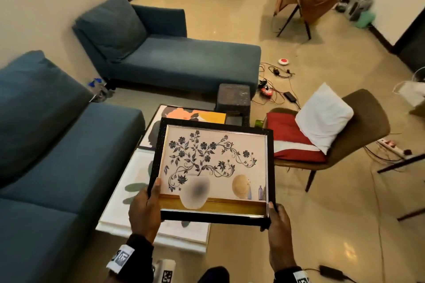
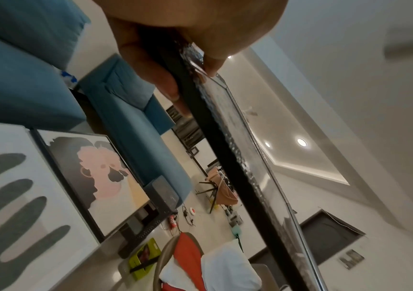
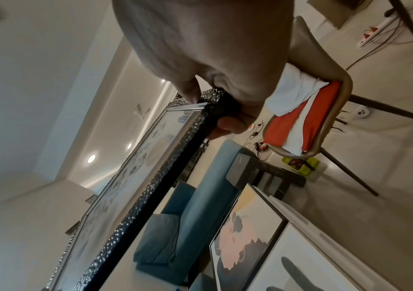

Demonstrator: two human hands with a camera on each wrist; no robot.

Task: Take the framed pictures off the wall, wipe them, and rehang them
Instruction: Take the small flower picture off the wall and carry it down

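Since I hold it at both near corners: the black-framed picture hangs in the air in front of me, face up and tipped a little toward me, its long axis running left to right between my hands.
Left hand: my left hand pinches the near-left corner, thumb on the front of the frame, fingers curled round behind it.
Right hand: my right hand grips the near-right corner the same way, thumb over the front edge, fingers wrapped under the back.
Below the frame: two more pictures lie flat on the low white table, a white-framed print nearer me and a dark-framed portrait beyond it; the held frame floats above them, not touching either.
Where things lie: the blue sofa stands to my left, the chair with its red cushion and white pillow to my right.
Step, as I judge it: this frame is off the wall and headed for a resting place before wiping; I see no cloth in any view.
What the move turns on: the free table surface lies straight ahead and down from both hands, equally near to each, so I would lower the frame level, long axis kept crosswise.
Risk: setting it on the glass of the pictures beneath could scratch them.
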